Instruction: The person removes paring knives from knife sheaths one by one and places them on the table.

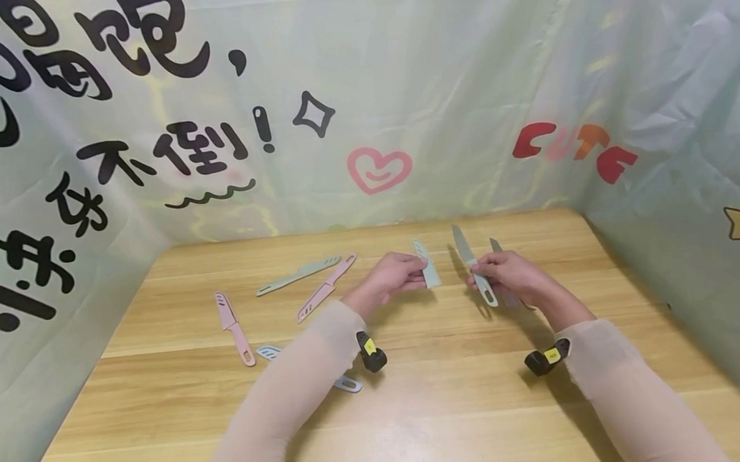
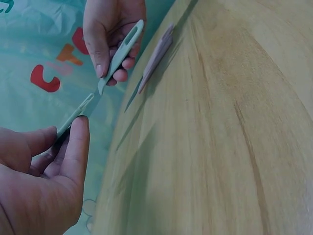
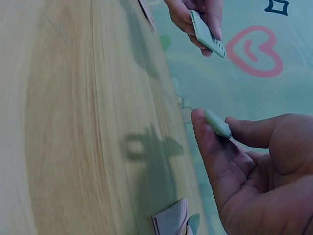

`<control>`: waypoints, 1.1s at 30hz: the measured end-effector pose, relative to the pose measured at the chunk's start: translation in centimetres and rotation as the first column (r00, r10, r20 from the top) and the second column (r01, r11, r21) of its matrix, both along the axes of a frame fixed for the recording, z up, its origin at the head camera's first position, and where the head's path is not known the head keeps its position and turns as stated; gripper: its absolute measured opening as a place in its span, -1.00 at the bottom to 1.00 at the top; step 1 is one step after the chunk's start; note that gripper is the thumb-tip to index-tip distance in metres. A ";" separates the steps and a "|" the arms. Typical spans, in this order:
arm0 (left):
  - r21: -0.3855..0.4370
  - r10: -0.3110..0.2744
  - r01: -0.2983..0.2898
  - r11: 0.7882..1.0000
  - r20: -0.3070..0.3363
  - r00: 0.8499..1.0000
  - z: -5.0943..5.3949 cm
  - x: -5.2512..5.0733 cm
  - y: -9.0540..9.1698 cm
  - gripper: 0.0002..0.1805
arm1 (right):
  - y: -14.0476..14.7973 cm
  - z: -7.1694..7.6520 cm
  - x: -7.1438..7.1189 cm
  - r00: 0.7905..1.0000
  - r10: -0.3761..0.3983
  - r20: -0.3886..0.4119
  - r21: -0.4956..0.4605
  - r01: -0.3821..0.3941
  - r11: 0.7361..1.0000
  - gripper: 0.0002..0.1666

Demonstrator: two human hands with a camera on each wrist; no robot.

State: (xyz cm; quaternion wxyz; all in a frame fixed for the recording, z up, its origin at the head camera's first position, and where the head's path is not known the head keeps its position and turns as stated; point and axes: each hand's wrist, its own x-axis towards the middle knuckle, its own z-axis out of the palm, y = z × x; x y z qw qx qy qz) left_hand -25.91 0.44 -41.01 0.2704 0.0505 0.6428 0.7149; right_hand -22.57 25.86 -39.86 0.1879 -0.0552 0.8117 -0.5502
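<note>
Between its thumb and fingers my left hand (image 1: 394, 276) pinches a pale green slotted blade cover (image 1: 429, 266), raised above the table. To its right, my right hand (image 1: 513, 274) grips the pale green handle (image 1: 485, 291) of a knife whose bare blade (image 1: 462, 242) points up and away. Cover and knife are apart in the head view. Below the right hand, a lilac-grey piece (image 3: 170, 218) lies on the table, and a dark blade tip (image 2: 132, 95) shows beside it in the left wrist view. Part of these is hidden behind the right hand in the head view.
On the wooden table (image 1: 422, 428), left of my hands, lie a pale green knife (image 1: 299, 275) and two pink knives (image 1: 325, 289) (image 1: 235, 330), seemingly covered. A light blue knife (image 1: 348, 384) is partly hidden under the left sleeve. A printed cloth (image 1: 464, 95) hangs around the table.
</note>
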 end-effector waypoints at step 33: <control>-0.062 -0.016 0.016 0.998 -0.008 1.000 -1.8 -0.1 4.7 -0.66 | 0.9 -0.7 -0.7 0.995 -0.084 0.062 0.114 0.076 0.990 -0.60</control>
